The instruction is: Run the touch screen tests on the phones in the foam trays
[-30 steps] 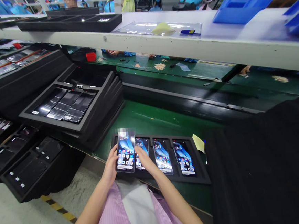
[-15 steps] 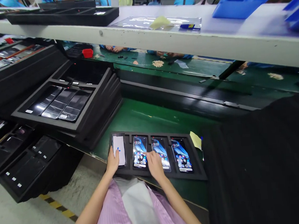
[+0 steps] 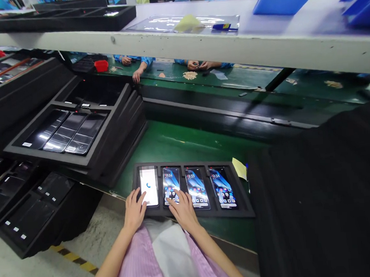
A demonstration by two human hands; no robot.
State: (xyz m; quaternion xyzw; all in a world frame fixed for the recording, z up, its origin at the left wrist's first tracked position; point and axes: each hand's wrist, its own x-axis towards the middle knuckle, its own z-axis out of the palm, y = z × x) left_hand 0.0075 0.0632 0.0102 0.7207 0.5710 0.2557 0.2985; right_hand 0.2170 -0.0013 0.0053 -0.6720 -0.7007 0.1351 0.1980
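Note:
Several lit phones lie in a black foam tray [image 3: 245,202]. The leftmost phone [image 3: 149,186] shows a white screen with a blue mark. Beside its lower left edge is my left hand [image 3: 134,209], fingers spread, the fingertips at the phone. My right hand [image 3: 183,210] rests with spread fingers over the lower part of the second phone [image 3: 171,181], which has a blue home screen. To its right lie the third phone [image 3: 195,183] and the rightmost phone [image 3: 221,184], both on similar home screens. Neither hand is wrapped round anything.
A stack of foam trays [image 3: 90,156] with dark phones stands at the left. Black material [image 3: 324,196] fills the right side. A white shelf [image 3: 178,49] crosses above. Co-workers' hands [image 3: 137,74] show beyond it. A yellow paper [image 3: 239,168] lies beside the tray.
My left hand has let go of the leftmost phone's edge and spread out. My right hand has opened from pointing and shifted left and down. The leftmost screen is brighter. A co-worker's arm has reached forward.

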